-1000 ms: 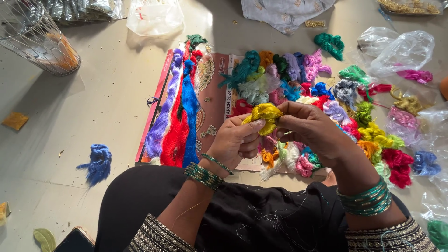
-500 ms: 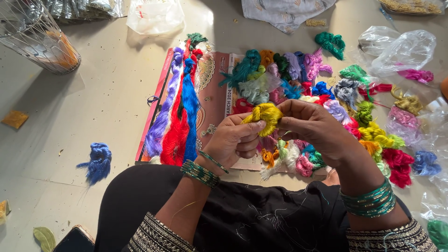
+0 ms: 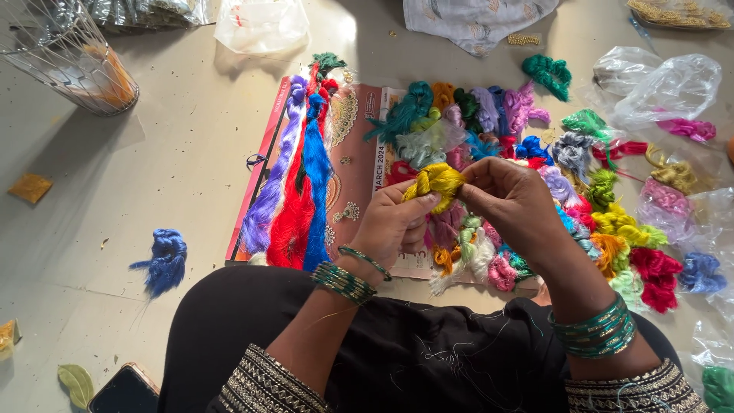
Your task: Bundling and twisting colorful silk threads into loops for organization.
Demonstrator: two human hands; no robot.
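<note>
Left hand [image 3: 394,226] and right hand [image 3: 508,203] both pinching yellow thread bundle [image 3: 434,181], held above calendar sheet [image 3: 353,164] on floor [image 3: 176,153]. Floor pale, smooth, sunlit at far side. Long purple, red, blue skeins [image 3: 294,191] lie on sheet's left part; heap of small coloured bundles [image 3: 581,199] spreads right. Lone blue bundle [image 3: 164,260] on floor at left, well apart. Wire basket [image 3: 65,53] far left; clear plastic bags [image 3: 661,88] far right; phone [image 3: 126,390] near left.

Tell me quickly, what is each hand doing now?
Left hand: closed on the yellow thread bundle.
Right hand: fingers pinch the same yellow thread bundle.
</note>
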